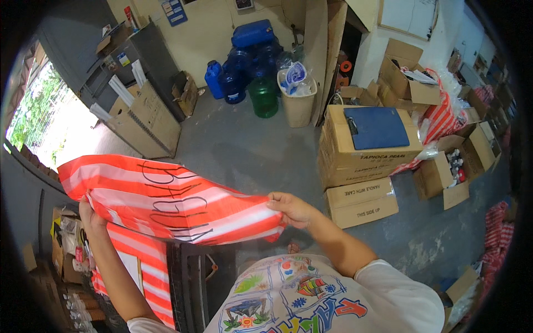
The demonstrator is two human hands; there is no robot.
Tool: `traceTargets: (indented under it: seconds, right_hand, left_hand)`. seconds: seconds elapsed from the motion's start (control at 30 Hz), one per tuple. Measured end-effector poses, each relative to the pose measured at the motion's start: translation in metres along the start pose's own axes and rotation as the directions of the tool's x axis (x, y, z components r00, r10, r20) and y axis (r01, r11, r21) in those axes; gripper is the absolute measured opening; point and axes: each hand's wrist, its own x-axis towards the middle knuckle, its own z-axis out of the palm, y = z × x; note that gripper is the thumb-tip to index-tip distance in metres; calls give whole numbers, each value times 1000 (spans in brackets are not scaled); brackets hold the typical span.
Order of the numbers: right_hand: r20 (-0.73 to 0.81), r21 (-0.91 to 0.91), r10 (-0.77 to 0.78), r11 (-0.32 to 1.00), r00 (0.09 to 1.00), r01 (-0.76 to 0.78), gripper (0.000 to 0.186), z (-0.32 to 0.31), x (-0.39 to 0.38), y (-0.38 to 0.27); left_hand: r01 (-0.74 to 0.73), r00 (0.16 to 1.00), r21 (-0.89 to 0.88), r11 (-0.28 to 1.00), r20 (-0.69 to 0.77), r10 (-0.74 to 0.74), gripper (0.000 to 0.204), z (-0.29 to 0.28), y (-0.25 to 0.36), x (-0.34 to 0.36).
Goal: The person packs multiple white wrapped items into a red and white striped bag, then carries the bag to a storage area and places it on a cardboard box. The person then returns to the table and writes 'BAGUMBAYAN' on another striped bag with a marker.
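Stretched between my two hands is a red-and-white striped plastic bag (172, 200) with black handwriting across it. My left hand (92, 213) grips its left end, the fingers partly hidden behind the plastic. At the other end, my right hand (290, 209) pinches the bag's edge between thumb and fingers. The bag hangs tilted, its far left corner raised higher than its right end. Below my left forearm lies more striped plastic (147, 272), with a pale flat sheet (132, 267) on it.
To the right, a blue clipboard (376, 128) rests on stacked cardboard boxes (363, 161). Blue water jugs (233, 86), a green jug (263, 97) and a beige bin (298, 102) stand at the far wall. A folded carton (145, 123) leans near the bright doorway. Open boxes (434, 176) crowd the right side.
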Motion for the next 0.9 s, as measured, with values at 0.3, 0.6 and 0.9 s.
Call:
traceTargets:
  seconds: [0.3,0.6,0.9]
  right_hand:
    - [-325,351,-126,904,937,244,42,-37,23,-77]
    - [-391,-69,-346,935,853,347,36,-107,134,-222]
    - [-953,-228,-243,969,183,99,37,-341,241,-324]
  left_hand:
    - [-43,946,158,987,-312,91,43,67,-98,155]
    - [-206,939,218,954,-229,255,37,93,-120,447]
    - [-395,780,366,842,-350,518,39,84,-30,668]
